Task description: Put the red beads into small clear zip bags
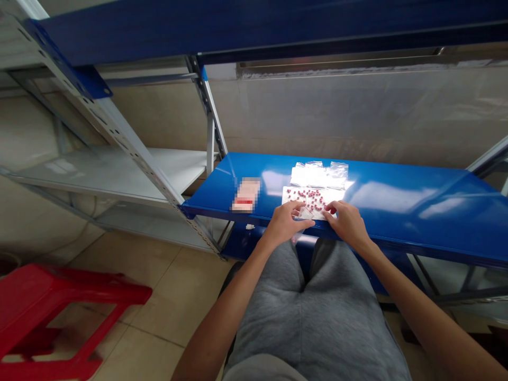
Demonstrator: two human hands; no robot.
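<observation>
Many small red pieces (312,194), too small to name, lie scattered on a white sheet (290,198) at the front edge of the blue shelf. My left hand (286,221) is at the sheet's near left side, its fingers closed on a small clear plastic bag (305,214). Part of that bag seems to hang below the shelf edge. At the sheet's right side, my right hand (346,221) has thumb and fingers pinched together by the red pieces. Whatever is between its fingertips is hidden. Behind the sheet lie several flat clear plastic bags (337,174).
The blue shelf (397,198) reaches right, under a blue upper beam (257,32). A pixelated card-like item (246,194) lies on its left part. Grey shelving (159,164) stands left, with a red plastic stool (59,296) on the tiled floor.
</observation>
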